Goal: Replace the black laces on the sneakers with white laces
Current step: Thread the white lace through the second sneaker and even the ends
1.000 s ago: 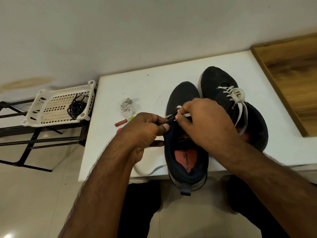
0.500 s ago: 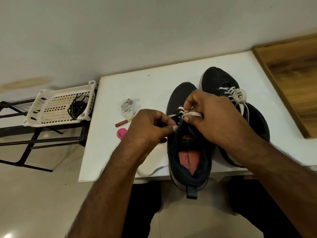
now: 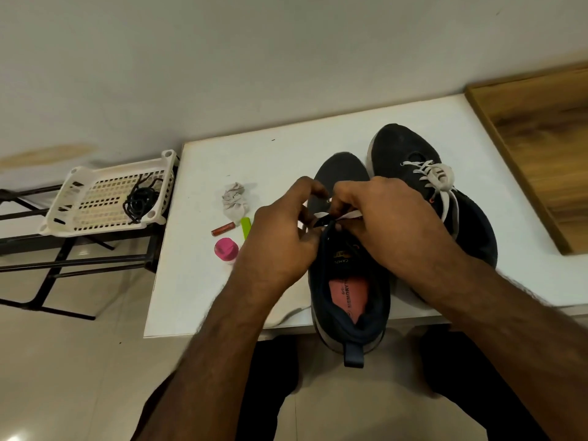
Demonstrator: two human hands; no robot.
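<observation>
White tabletop (image 3: pixel 318 154) fills the middle of the frame, set against a pale wall, with a wooden panel (image 3: pixel 541 138) at the upper right. At centre, the right hand (image 3: pixel 391 224) has its fingers curled down, pinching a flat white lace (image 3: pixel 351 214) just over the eyelets of the near sneaker (image 3: pixel 350 300). The left hand (image 3: pixel 283 237) faces it with fingers bent toward the same spot; its fingertips are hidden behind the hand itself, so its grip on the lace cannot be told. Both hands cover the near sneaker's tongue and eyelets; its heel overhangs the table's near edge. Just beside it, toward the upper right, the far sneaker (image 3: pixel 404 148) wears white lacing (image 3: pixel 436 176). Left of the hands lie a crumpled cloth (image 3: pixel 234 198), a small red tube (image 3: pixel 222 229), a green strip (image 3: pixel 245 226) and a pink cap (image 3: pixel 226 248). At the left of the frame, a white basket (image 3: pixel 79 202) on a dark rack (image 3: pixel 41 259) holds the black laces (image 3: pixel 140 200).
</observation>
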